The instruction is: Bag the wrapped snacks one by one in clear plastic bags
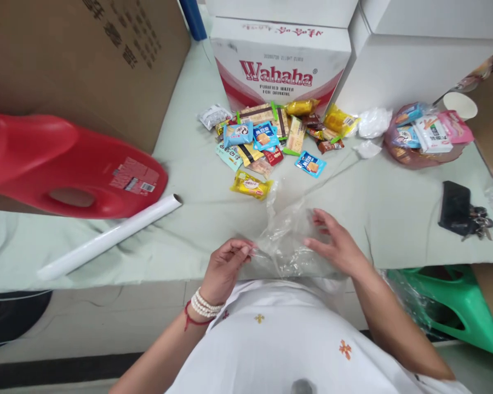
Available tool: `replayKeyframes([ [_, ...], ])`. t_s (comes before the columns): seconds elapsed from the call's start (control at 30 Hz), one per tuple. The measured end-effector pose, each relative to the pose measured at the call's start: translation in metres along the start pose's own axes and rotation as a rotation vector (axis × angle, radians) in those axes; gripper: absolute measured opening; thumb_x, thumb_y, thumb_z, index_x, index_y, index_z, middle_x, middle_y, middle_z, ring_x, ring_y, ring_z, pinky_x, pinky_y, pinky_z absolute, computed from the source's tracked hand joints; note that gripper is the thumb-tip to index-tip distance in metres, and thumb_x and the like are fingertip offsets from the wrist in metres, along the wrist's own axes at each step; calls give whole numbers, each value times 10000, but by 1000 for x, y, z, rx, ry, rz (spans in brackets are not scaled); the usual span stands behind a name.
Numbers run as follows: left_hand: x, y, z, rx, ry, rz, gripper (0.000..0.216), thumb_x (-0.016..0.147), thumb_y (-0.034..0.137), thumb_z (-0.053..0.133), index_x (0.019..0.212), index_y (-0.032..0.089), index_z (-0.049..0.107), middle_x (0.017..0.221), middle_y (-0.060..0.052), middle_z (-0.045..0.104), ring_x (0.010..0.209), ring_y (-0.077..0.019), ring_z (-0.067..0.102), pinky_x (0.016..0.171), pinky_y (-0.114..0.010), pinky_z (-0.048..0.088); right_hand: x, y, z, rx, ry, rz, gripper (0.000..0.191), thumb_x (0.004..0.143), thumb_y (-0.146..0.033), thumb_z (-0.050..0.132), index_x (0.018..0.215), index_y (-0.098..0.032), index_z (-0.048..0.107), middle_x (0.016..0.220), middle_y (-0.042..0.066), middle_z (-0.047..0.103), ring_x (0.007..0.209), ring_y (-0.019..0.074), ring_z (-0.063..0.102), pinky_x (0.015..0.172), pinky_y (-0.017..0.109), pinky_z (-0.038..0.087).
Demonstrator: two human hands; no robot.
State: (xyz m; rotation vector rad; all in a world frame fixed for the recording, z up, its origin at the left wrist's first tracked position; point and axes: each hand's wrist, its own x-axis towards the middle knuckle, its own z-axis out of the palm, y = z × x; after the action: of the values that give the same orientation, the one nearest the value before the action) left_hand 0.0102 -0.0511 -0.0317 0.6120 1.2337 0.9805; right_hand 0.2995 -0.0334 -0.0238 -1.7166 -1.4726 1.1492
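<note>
A clear plastic bag (pixel 285 241) lies crumpled at the near edge of the table, right in front of me. My left hand (pixel 225 268) pinches the bag's left edge between thumb and fingers. My right hand (pixel 337 246) rests on the bag's right side with its fingers curled around the film. Beyond the bag lies a loose pile of wrapped snacks (pixel 271 137), with a yellow packet (pixel 250 185) nearest to me and a blue one (pixel 310 163) a little to the right.
A pale green cloth (pixel 189 164) covers the table. A red plastic stool (pixel 66 164) and a white roll (pixel 110 235) lie at left. A Wahaha water carton (pixel 279 60) and white boxes stand behind. At right: a filled snack bag (pixel 425 137), paper cup (pixel 460 104), black phone with keys (pixel 456 208), green stool (pixel 447 301).
</note>
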Motion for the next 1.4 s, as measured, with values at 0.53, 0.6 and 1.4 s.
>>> replayKeyframes([
  [0.53,26,32,36,652,108,378,392,775,508,725,1001,187,727,826,-46,714,789,-209,652,759,-338,526,29,-60,45,14,-104,-205,198,930,-416,595,902,-263,717,713,6,641,643,183,545,621,282,380],
  [0.6,47,28,46,484,77,283,375,855,546,611,769,186,675,539,34,524,525,-131,500,546,-256,424,32,-49,36,77,-68,-114,245,916,-470,611,902,-244,704,688,-5,614,604,166,504,583,273,359],
  [1.4,61,-9,0,1546,-182,848,510,992,377,521,1469,196,534,1598,-152,462,1475,-322,431,1210,-592,258,18,44,-74,-155,52,176,420,773,-640,697,844,-227,710,687,31,633,608,201,533,552,317,404],
])
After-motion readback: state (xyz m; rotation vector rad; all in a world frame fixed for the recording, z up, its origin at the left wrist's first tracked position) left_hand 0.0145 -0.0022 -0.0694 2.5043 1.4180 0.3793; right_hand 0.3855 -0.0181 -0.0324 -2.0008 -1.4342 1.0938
